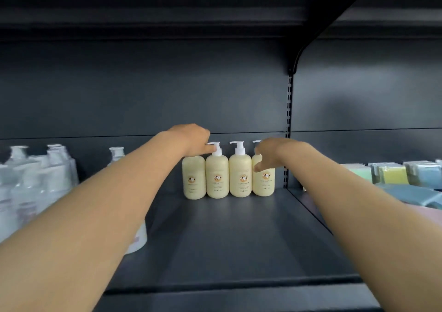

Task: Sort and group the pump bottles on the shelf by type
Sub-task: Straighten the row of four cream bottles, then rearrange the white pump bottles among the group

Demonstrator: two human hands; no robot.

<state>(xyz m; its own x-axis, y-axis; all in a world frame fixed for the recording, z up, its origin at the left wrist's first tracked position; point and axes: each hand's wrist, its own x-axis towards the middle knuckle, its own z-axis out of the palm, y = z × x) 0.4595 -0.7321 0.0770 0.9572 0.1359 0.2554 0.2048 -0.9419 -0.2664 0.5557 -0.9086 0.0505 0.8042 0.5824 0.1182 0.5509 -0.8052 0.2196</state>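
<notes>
- Cream-yellow plastic pump bottles (240, 176), four touching in a row at twelve o'clock on the dark metal shelf (227, 240); left hand (191, 141) closed over the leftmost pump, right hand (269, 156) spread loosely against the rightmost.
- Press inward evenly, bases flat, labels forward.
- Blurred white bottles (35, 175) crowd nine o'clock; pastel packets (394, 174) at three.

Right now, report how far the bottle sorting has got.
Done: four cream pump bottles stand upright in one tight row at the back of the shelf. In hand: the left hand rests on the leftmost bottle's pump, and the right hand touches the rightmost bottle. Left: the blurred white bottles at the far left look ungrouped.
</notes>
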